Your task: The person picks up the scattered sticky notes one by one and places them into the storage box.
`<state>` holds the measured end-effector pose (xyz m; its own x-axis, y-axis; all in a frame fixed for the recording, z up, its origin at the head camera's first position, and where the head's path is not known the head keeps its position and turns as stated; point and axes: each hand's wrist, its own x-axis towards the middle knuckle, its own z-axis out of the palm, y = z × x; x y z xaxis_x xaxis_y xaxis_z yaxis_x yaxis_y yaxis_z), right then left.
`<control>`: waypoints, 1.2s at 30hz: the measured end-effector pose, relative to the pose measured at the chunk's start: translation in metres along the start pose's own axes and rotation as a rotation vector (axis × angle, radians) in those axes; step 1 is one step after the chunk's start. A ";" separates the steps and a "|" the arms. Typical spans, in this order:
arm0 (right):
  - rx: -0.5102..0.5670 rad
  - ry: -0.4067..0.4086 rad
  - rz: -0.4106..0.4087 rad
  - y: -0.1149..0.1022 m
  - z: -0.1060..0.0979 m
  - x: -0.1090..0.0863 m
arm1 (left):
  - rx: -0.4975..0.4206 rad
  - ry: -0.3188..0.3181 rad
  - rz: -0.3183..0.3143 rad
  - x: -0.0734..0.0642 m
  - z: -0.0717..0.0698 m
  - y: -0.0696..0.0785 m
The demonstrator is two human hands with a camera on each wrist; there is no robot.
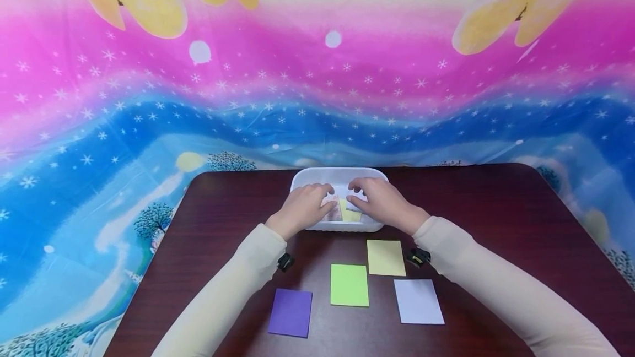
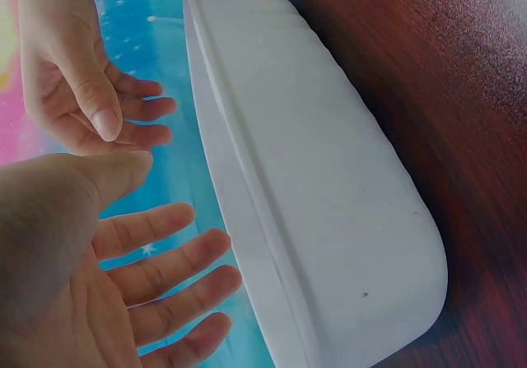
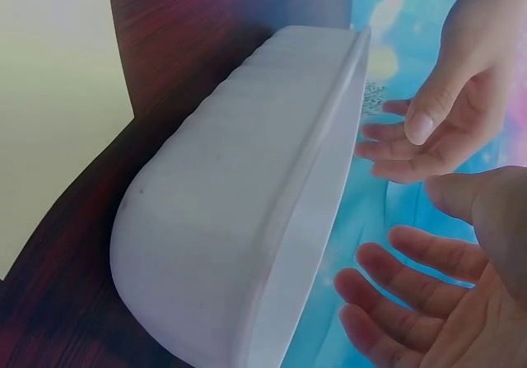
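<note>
A white plastic basin [image 1: 344, 226] stands at the far edge of the table. My left hand [image 1: 305, 204] hovers over its left side, fingers loosely bent and apart with nothing between them. Over the right side is my right hand [image 1: 386, 200], likewise relaxed and holding nothing. Inside the basin, partly hidden by the hands, lie a pale yellow square [image 1: 351, 211], a patterned pinkish piece [image 1: 335, 211] and a whitish piece [image 1: 354, 206]. Both wrist views show the basin's outer wall [image 2: 321, 162] with the hands' spread fingers [image 3: 395, 310] above the rim.
Nearer on the dark wooden table [image 1: 228, 313] lie four-sided pads: purple [image 1: 290, 313], lime green [image 1: 349, 285], pale yellow [image 1: 386, 258] and white [image 1: 419, 302]. A colourful printed cloth [image 1: 317, 81] hangs behind the table's far edge.
</note>
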<state>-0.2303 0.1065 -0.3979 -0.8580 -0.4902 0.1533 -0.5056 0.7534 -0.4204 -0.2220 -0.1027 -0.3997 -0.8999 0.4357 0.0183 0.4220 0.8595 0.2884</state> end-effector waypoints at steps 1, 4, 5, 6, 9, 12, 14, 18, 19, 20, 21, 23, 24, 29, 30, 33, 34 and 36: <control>-0.001 0.001 -0.002 -0.001 0.000 -0.001 | 0.000 0.001 -0.001 -0.001 0.000 0.000; -0.004 0.006 -0.007 -0.003 -0.001 -0.003 | 0.002 0.006 0.000 -0.002 0.000 -0.001; -0.005 0.007 -0.008 -0.004 -0.001 -0.004 | 0.005 0.007 0.000 -0.003 0.000 -0.001; -0.007 0.008 -0.009 -0.004 -0.001 -0.004 | 0.009 0.007 0.000 -0.004 0.000 -0.002; -0.007 0.009 -0.010 -0.005 -0.002 -0.006 | 0.017 0.010 -0.001 -0.005 0.000 -0.002; -0.009 0.005 -0.007 -0.006 -0.001 -0.007 | 0.024 0.016 0.002 -0.007 -0.001 -0.002; -0.007 -0.001 -0.003 -0.006 0.000 -0.008 | 0.030 0.021 0.006 -0.008 -0.001 -0.003; 0.001 -0.010 0.002 -0.007 0.002 -0.010 | 0.043 0.035 0.015 -0.010 -0.001 -0.003; 0.002 -0.014 0.004 -0.007 0.002 -0.011 | 0.044 0.037 0.015 -0.011 -0.001 -0.003; 0.003 -0.016 0.005 -0.007 0.002 -0.012 | 0.044 0.036 0.014 -0.011 -0.001 -0.003; 0.005 -0.019 0.006 -0.008 0.003 -0.012 | 0.045 0.035 0.013 -0.012 -0.001 -0.003; 0.007 -0.023 0.007 -0.008 0.002 -0.014 | 0.043 0.029 0.009 -0.013 -0.001 -0.003; 0.005 -0.023 0.005 -0.009 0.002 -0.015 | 0.040 0.028 0.009 -0.014 -0.001 -0.004; -0.004 -0.016 -0.021 -0.012 0.002 -0.020 | 0.026 0.036 0.021 -0.017 -0.001 -0.004; -0.003 -0.017 -0.024 -0.013 0.002 -0.021 | 0.024 0.039 0.024 -0.017 -0.001 -0.004; 0.007 -0.025 -0.029 -0.015 0.002 -0.023 | 0.018 0.049 0.033 -0.018 -0.001 -0.003; 0.012 -0.028 -0.030 -0.016 0.002 -0.024 | 0.016 0.052 0.035 -0.019 -0.001 -0.003; 0.014 -0.029 -0.039 -0.016 0.003 -0.025 | 0.005 0.053 0.035 -0.020 -0.001 -0.003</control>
<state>-0.2003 0.1054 -0.3974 -0.8348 -0.5314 0.1437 -0.5366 0.7274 -0.4276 -0.2058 -0.1144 -0.4001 -0.8889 0.4511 0.0795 0.4541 0.8450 0.2823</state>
